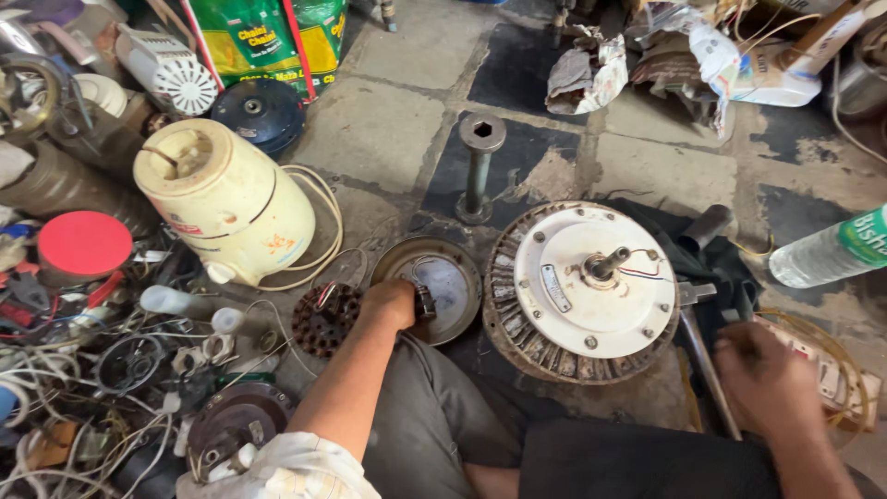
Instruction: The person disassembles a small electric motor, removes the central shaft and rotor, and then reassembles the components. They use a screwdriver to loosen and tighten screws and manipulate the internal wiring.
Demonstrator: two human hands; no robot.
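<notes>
— Hands first: left hand (393,303) closed round a small dark part (423,301), held right at the rim of the round metal cover plate (453,277) on the floor.
— And the right hand (765,379)?
— Curled down near a long metal rod (704,365); cannot tell whether actually clamped on it or just resting beside it.
— Where's the fan motor (584,291) relative to those grips?
— Between them, flat on a dark cloth (721,263), shaft (605,265) pointing up, thin wires trailing off it.
— Anything crowding the left grip?
— Brown wound stator core (323,319) just outside it, cream mixer base (226,203) further off beyond, socket tube (479,166) standing upright past the cover plate.
— Advice for doing it well?
— Probably: keep the small part pinched firmly, low over the plate, clear of the loose wires; steady the motor before shifting anything; avoid dragging the rod against the windings at the motor's edge.
</notes>
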